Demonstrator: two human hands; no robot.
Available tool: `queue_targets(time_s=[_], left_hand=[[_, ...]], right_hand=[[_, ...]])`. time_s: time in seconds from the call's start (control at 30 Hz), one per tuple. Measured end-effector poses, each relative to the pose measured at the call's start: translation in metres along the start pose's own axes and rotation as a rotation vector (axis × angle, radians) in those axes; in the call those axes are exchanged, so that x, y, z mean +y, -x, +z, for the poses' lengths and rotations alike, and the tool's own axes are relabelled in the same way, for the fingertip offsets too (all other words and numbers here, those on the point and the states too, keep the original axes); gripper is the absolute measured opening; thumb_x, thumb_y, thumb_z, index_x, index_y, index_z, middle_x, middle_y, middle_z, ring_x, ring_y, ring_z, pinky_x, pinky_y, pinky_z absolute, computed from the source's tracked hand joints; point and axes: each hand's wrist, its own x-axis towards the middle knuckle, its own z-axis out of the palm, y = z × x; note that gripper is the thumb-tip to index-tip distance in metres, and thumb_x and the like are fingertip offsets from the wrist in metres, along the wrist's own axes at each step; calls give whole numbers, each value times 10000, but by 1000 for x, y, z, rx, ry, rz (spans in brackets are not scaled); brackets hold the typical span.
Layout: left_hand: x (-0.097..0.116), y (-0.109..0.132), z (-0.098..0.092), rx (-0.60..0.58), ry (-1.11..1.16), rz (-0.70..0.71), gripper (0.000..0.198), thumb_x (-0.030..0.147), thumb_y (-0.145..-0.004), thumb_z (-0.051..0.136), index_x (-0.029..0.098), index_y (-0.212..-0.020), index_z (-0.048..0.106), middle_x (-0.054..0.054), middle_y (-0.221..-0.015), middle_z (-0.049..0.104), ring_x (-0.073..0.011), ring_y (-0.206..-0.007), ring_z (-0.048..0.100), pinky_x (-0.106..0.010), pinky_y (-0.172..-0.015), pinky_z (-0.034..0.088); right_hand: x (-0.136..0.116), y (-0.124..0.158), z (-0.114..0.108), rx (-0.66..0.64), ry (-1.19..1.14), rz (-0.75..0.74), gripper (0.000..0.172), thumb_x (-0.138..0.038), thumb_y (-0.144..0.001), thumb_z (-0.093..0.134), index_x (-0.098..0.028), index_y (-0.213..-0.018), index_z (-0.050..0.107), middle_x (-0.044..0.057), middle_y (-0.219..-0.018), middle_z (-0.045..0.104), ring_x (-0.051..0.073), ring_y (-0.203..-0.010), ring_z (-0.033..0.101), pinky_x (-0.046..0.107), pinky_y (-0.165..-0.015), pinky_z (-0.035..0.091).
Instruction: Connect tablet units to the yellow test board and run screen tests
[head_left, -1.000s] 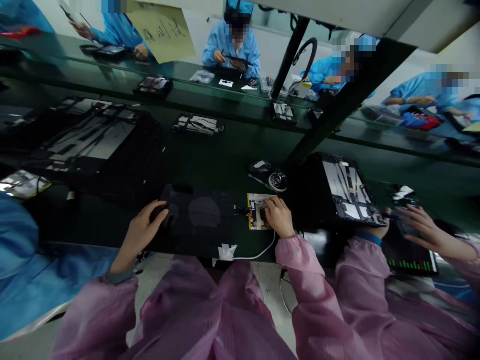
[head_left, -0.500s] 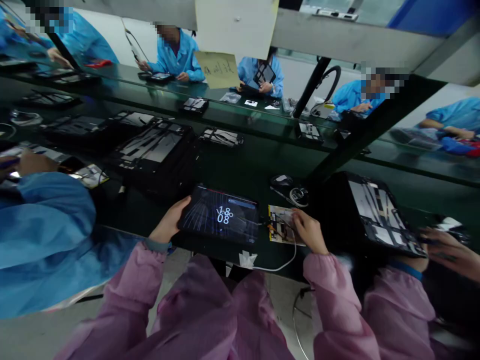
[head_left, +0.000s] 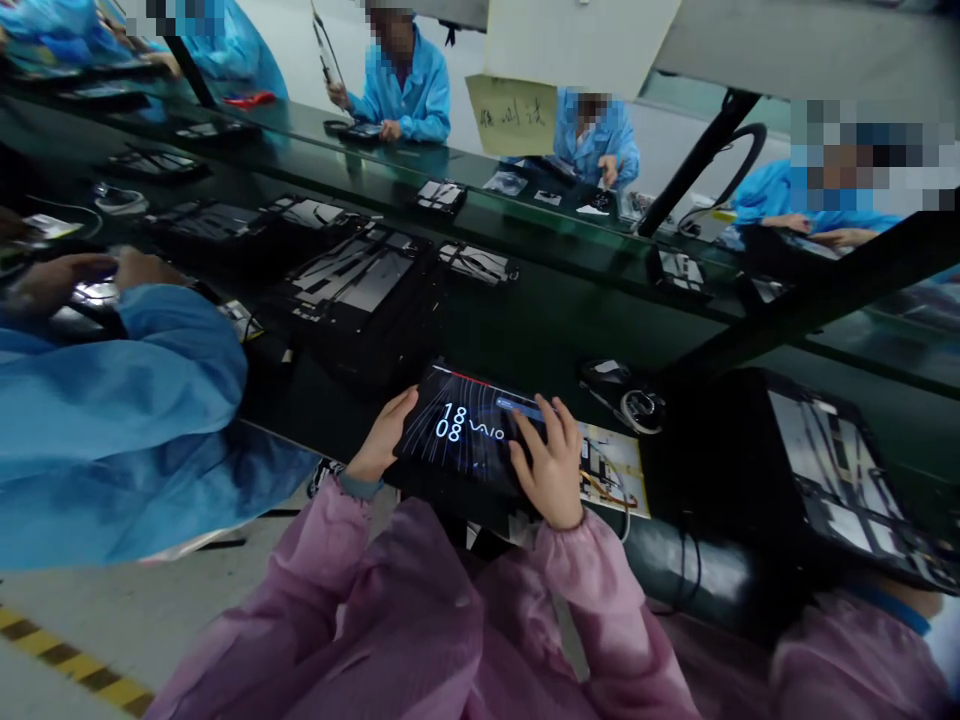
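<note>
A tablet screen (head_left: 469, 425) is lit in front of me, showing 18 08 and the word VAIO. My left hand (head_left: 385, 435) grips its left edge, thumb along the side. Over the right part of the screen lies my right hand (head_left: 551, 460), fingers spread, with fingertips at or just above the glass; contact is hard to tell. Just right of that hand a circuit board with ribbon cables (head_left: 611, 470) rests on the bench, partly hidden by the hand. A white cable (head_left: 626, 525) runs down beside the board.
Stacked tablet housings (head_left: 352, 275) stand behind at left, another stack (head_left: 832, 460) at right. A coiled cable (head_left: 641, 410) lies beyond the board. A co-worker's blue sleeve (head_left: 165, 350) is close on the left, a pink sleeve (head_left: 847, 650) at right. Several people in blue sit across the bench.
My right hand has left the circuit board and moved left onto the tablet's screen. The lock screen's clock and logo now stand apart, the clock further left. The whole view has shifted.
</note>
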Motion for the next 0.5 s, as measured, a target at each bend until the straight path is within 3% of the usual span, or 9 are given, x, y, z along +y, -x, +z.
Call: queue_targets(time_s=[0.13,0.3,0.5], left_hand=[[-6,-2,-4,38,-74,59,426,493,-811,666,192,-1111,690,-80,-1280,645,-261,-1238,559,-360,-1047,444],[-8,-2,-5,51,-142,85,421,502,-841,623,196,-1124,685,-82,-1292,637,-257,-1238,559,-361,-1053,438],[-3,3,-2,47,-174,84,487,557,-835,598,175,-1124,688,-94,-1272,648,-290,-1220,566,-377,-1024,448]], right_hand=[[3,6,-11,82,-106,51,393,-199,-907,506,-275,-1291,543,96,-1343,514,319,-1311,403,573,-1052,380],[-2,25,-12,85,-167,141,296,-165,-912,479,-248,-1167,603,96,-1205,572,289,-1197,480,538,-1010,420],[-7,-4,-5,41,-197,129,276,-181,-930,448,-233,-1148,609,100,-1173,587,266,-1117,525,485,-957,442]])
